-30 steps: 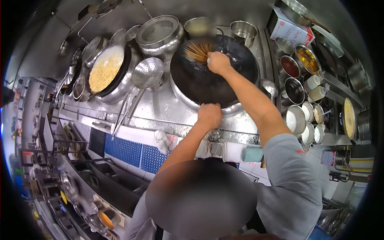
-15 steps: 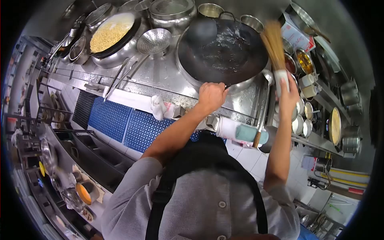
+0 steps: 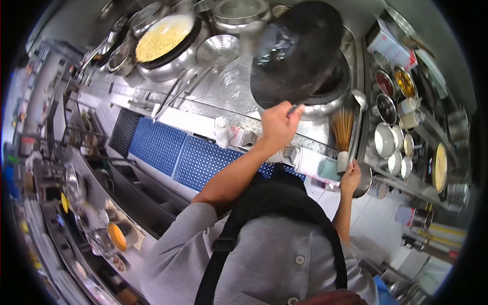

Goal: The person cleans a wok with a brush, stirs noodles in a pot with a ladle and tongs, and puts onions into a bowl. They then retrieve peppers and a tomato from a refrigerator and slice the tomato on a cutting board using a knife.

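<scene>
My left hand is closed around the near handle of a black wok. The wok is wet and tilted, lifted partly off the round burner, whose dark opening shows under it. My right hand is closed around the handle end of a ladle, its bowl pointing away from me. Just left of that handle, a bamboo wok brush rests bristles away from me, its white-wrapped end close to my right fingers.
Left of the wok are a perforated strainer, tongs and a pan of noodles. Seasoning bowls and squeeze bottles line the right side. A white cloth hangs at the counter edge.
The wok has gone from sitting level on the burner to tilted and raised. My right hand has set down the brush, moved toward me and taken hold of the ladle.
</scene>
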The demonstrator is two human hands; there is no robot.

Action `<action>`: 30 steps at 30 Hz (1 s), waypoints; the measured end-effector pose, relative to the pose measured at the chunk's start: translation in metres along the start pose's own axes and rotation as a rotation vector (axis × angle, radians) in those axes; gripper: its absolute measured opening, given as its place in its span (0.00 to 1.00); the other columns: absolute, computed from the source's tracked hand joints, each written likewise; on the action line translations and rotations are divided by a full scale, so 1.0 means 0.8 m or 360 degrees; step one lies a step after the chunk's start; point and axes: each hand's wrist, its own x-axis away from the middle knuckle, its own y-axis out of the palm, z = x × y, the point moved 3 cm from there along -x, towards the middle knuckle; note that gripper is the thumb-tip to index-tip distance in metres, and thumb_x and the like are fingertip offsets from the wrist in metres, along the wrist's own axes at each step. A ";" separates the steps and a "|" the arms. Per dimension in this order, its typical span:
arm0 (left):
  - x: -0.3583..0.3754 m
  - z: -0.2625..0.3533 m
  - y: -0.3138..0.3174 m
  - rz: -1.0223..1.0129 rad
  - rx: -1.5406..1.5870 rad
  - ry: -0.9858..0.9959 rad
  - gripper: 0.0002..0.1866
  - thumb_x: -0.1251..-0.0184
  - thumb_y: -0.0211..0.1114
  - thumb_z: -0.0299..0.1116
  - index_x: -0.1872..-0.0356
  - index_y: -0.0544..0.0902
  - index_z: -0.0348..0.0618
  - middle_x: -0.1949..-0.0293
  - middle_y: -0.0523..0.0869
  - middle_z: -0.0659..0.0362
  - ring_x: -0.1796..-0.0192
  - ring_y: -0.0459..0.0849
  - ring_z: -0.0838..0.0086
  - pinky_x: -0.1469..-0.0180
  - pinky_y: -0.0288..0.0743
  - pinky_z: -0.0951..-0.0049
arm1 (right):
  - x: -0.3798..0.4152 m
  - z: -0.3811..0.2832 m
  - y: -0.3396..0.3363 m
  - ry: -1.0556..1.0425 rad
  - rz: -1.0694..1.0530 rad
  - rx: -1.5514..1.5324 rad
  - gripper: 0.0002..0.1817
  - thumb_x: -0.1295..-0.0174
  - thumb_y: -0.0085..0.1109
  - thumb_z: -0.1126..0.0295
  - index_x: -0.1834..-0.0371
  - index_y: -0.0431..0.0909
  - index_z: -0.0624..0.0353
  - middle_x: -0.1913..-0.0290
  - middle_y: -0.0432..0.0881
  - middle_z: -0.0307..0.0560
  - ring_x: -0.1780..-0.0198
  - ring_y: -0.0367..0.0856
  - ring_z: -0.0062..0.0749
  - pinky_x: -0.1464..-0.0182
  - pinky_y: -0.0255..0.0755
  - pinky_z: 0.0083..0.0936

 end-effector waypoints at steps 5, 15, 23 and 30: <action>-0.072 0.013 -0.043 0.0323 0.0367 -0.0175 0.25 0.27 0.72 0.40 0.82 0.75 0.37 0.84 0.69 0.68 0.76 0.63 0.83 0.77 0.55 0.70 | 0.005 0.015 -0.025 0.0055 -0.0140 0.0221 0.18 0.33 0.66 0.66 0.47 0.84 0.69 0.58 0.86 0.63 0.55 0.85 0.54 0.49 0.78 0.44; -0.035 -0.027 0.043 -0.0035 -0.0168 0.0346 0.25 0.32 0.76 0.42 0.84 0.73 0.41 0.85 0.76 0.49 0.86 0.74 0.59 0.81 0.66 0.60 | -0.001 0.060 -0.020 -0.0062 -0.0559 0.0272 0.22 0.53 0.75 0.71 0.55 0.77 0.64 0.55 0.82 0.63 0.48 0.80 0.64 0.45 0.76 0.50; -0.046 -0.115 0.114 -0.0778 -0.0868 0.0521 0.19 0.33 0.68 0.49 0.77 0.86 0.47 0.78 0.86 0.53 0.69 0.88 0.56 0.55 0.80 0.54 | -0.019 0.106 -0.006 0.0081 -0.0620 0.0005 0.21 0.50 0.65 0.78 0.53 0.69 0.64 0.65 0.76 0.47 0.65 0.76 0.40 0.58 0.74 0.38; -0.062 -0.126 0.146 -0.1011 -0.0943 0.0309 0.19 0.30 0.64 0.51 0.71 0.90 0.46 0.72 0.90 0.51 0.62 0.90 0.56 0.48 0.77 0.56 | -0.024 0.105 -0.035 0.0053 -0.0335 0.0135 0.14 0.41 0.59 0.77 0.54 0.70 0.68 0.71 0.75 0.52 0.71 0.73 0.40 0.63 0.71 0.39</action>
